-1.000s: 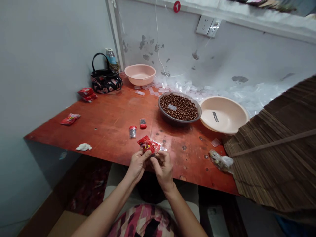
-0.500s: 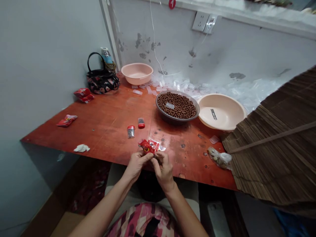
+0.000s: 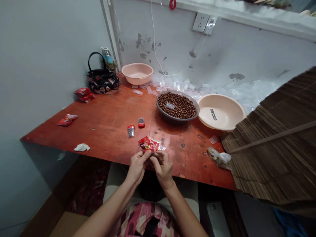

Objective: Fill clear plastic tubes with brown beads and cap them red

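Near the front edge of the table, my left hand [image 3: 137,165] is closed on a small glossy red packet [image 3: 145,143] with a yellow and black print, thumb on top. My right hand [image 3: 163,168] is closed at the packet's near right corner, thumb and forefinger pinched; its fingers partly hide what they grip. Just behind, more red and silver wrapping [image 3: 155,144] lies on the table, partly covered. Beyond my hands are two small clear containers with red lids and dark contents, the nearer container [image 3: 131,131] and the farther container [image 3: 141,122].
A grey bowl of brown balls [image 3: 195,116] stands beyond, between a pink basin [image 3: 137,79] and a cream basin [image 3: 227,123]. Clear plastic pieces [image 3: 222,87] line the wall. Bundled brown sheets [image 3: 276,148] lean at right, by a knotted bag [image 3: 219,157]. A handbag [image 3: 102,82] sits at left.
The red packet has turned flatter, showing more of its printed face to the left of my fingers. Both hands stay almost where they were.
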`<state>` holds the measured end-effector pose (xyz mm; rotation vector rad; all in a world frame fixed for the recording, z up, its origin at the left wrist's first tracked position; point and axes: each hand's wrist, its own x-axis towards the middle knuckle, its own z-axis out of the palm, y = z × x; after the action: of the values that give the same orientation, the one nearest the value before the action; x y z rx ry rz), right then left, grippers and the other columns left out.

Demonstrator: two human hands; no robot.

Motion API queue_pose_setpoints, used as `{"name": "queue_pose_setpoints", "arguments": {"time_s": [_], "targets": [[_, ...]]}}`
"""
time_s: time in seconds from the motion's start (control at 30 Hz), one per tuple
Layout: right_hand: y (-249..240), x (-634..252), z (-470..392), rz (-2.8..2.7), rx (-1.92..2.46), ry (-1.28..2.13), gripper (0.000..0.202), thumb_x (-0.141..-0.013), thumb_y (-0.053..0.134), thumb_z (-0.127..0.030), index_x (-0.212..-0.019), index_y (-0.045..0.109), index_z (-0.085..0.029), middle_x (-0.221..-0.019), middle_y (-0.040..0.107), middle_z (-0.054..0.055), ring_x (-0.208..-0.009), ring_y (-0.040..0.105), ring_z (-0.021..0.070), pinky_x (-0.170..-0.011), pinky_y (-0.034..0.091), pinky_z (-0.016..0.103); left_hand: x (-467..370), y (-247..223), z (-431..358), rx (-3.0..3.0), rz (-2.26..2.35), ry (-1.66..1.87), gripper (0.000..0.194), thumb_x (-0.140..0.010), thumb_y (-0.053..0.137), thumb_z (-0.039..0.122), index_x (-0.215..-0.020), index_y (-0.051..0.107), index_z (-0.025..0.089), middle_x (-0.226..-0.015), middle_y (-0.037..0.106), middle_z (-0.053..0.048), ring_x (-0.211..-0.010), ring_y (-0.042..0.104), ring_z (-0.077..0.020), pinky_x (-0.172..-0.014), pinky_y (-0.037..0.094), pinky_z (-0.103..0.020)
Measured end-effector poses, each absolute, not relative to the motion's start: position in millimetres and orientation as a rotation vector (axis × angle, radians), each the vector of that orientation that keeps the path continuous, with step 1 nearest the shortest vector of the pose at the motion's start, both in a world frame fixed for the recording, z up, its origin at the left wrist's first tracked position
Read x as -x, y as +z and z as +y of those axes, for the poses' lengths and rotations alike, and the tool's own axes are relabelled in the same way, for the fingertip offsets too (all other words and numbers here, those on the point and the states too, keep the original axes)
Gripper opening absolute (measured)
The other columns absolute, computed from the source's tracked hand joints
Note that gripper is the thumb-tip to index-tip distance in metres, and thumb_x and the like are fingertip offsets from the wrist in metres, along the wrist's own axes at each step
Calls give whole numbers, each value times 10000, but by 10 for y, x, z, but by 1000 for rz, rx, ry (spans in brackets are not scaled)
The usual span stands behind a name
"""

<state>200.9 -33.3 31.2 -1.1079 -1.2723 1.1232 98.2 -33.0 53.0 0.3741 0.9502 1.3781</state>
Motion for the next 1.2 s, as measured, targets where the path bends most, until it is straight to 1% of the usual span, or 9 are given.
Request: {"name": "queue_pose_setpoints", "arguments": {"time_s": [0.13, 0.2, 0.33, 0.47, 0.67, 0.77, 0.93, 1.03, 1.2], "targets": [[317, -2029, -322, -1081, 1049, 1438, 275, -771, 576, -317, -960, 405, -213, -615, 591, -53, -440, 542, 95, -401, 464, 198, -976, 462, -364, -412, 926, 1367, 219, -657, 699, 293, -641, 586, 107, -535, 590, 3, -450, 526, -105, -433, 424, -223], [319, -2044, -338, -1144, 1074, 1365, 253, -771, 578, -307, -951, 431, -209, -651, 608, -34, -495, 571, 107, -448, 491, 214, -956, 439, -375, -441, 904, 1337, 217, -677, 683, 298, -653, 593, 101, -546, 594, -4, -464, 533, -110, -449, 435, -232], [298, -2066, -391, -1371, 1150, 982, 176, -767, 579, -270, -924, 540, -200, -864, 642, 52, -754, 623, 153, -694, 523, 274, -959, 422, -410, -427, 874, 1302, 211, -658, 703, 288, -649, 599, 104, -589, 616, -8, -525, 563, -109, -547, 468, -239], [269, -2061, -409, -1293, 1151, 1188, 216, -806, 532, -292, -992, 472, -202, -722, 632, 2, -550, 593, 116, -493, 505, 225, -1021, 422, -444, -424, 925, 1349, 234, -667, 689, 319, -620, 594, 110, -538, 595, 2, -470, 532, -100, -473, 430, -219], [296, -2026, -448, -1392, 1181, 1076, 253, -734, 625, -276, -954, 532, -195, -882, 639, 37, -762, 620, 140, -700, 512, 254, -1010, 455, -376, -321, 958, 1498, 200, -649, 709, 279, -711, 635, 105, -599, 628, -2, -501, 541, -88, -491, 413, -197], [274, -2007, -454, -1183, 1144, 1334, 252, -759, 595, -312, -959, 526, -175, -779, 640, 20, -642, 609, 115, -573, 506, 218, -969, 475, -352, -318, 925, 1466, 230, -681, 678, 311, -762, 644, 98, -602, 631, -18, -489, 544, -104, -452, 404, -207], [230, -1997, -450, -824, 1050, 1665, 216, -771, 576, -344, -781, 509, -138, -496, 576, -24, -364, 472, 51, -384, 371, 142, -926, 432, -375, -413, 859, 1349, 261, -725, 632, 337, -792, 652, 86, -600, 628, -30, -470, 526, -101, -431, 412, -209], [260, -2020, -488, -922, 1143, 1541, 220, -761, 589, -351, -793, 525, -143, -529, 585, -19, -397, 504, 69, -409, 405, 166, -884, 403, -385, -420, 902, 1315, 221, -693, 670, 300, -714, 646, 82, -615, 635, -34, -521, 556, -103, -504, 453, -210], [312, -2064, -554, -1421, 1236, 1030, 192, -776, 574, -296, -917, 598, -167, -645, 611, -6, -516, 557, 96, -537, 464, 210, -867, 435, -383, -361, 1011, 1377, 214, -618, 730, 273, -687, 633, 95, -616, 634, -16, -543, 581, -114, -535, 472, -221]]}}
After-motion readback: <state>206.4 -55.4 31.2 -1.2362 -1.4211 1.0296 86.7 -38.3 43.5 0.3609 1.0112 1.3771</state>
